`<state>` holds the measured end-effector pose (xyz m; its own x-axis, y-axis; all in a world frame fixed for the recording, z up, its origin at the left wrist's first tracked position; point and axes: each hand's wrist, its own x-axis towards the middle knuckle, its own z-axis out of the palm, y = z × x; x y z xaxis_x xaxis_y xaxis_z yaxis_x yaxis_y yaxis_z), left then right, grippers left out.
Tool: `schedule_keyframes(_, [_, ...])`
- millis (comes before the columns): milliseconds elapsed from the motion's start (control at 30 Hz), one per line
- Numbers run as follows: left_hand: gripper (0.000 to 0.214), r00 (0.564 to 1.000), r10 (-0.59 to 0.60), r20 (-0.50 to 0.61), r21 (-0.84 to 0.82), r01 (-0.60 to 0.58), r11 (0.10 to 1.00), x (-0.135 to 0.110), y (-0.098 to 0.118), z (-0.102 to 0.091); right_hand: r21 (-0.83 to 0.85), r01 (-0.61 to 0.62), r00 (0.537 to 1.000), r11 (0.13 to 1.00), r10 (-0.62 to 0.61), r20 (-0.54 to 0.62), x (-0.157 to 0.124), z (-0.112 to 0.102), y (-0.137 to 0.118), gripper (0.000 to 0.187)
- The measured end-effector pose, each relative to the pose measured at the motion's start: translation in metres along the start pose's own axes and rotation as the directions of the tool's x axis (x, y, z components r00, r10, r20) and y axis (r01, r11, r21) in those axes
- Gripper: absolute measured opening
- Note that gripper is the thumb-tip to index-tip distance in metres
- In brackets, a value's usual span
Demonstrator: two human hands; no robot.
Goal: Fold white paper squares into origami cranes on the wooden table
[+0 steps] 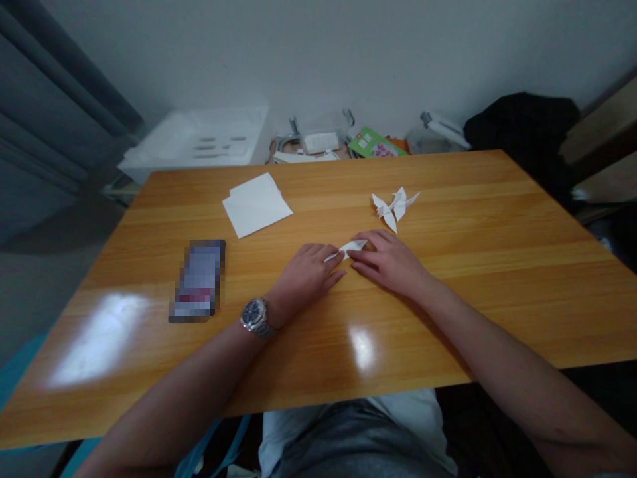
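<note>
Left grip (303,271) and right grip (388,263) narrow, both holding folded white paper (348,249) between them, forearms angled inward, hands low over wooden desk (478,265). Paper crane (393,208) just ahead of right grip; paper sheets (256,204) ahead of left.

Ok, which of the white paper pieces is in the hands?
The narrow folded strip, held between left hand and right hand; the crane and flat sheets lie apart, untouched.
</note>
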<state>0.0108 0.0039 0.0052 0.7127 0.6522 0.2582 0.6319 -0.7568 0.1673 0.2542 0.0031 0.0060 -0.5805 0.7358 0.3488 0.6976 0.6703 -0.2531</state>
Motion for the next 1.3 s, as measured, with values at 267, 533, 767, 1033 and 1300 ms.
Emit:
schedule_keyframes(267, [0.045,1.000,0.019,0.001,-0.053,-0.019,0.998,-0.002,-0.007,-0.002,-0.003,-0.003,0.997,1.000,0.004,0.078,-0.003,-0.005,0.004,0.036])
schedule_keyframes(533, [0.044,0.996,0.092,0.010,-0.146,-0.089,0.985,-0.002,-0.010,-0.002,0.013,-0.024,0.994,1.000,0.023,0.109,-0.006,-0.002,0.010,0.046])
schedule_keyframes(767, [0.043,0.990,0.117,0.073,-0.117,-0.108,0.987,-0.006,-0.014,-0.006,0.015,-0.032,0.993,0.999,0.030,0.116,-0.008,-0.001,0.014,0.046])
schedule_keyframes(1033, [0.041,0.982,0.127,0.140,-0.101,-0.113,0.988,-0.008,-0.018,-0.010,-0.019,-0.088,0.988,0.996,0.089,0.125,-0.007,0.001,0.018,0.043])
schedule_keyframes(1300, [0.041,0.984,0.103,0.143,-0.085,-0.092,0.992,-0.008,-0.015,-0.009,-0.029,-0.120,0.988,0.992,0.122,0.092,-0.007,0.005,0.026,0.044])
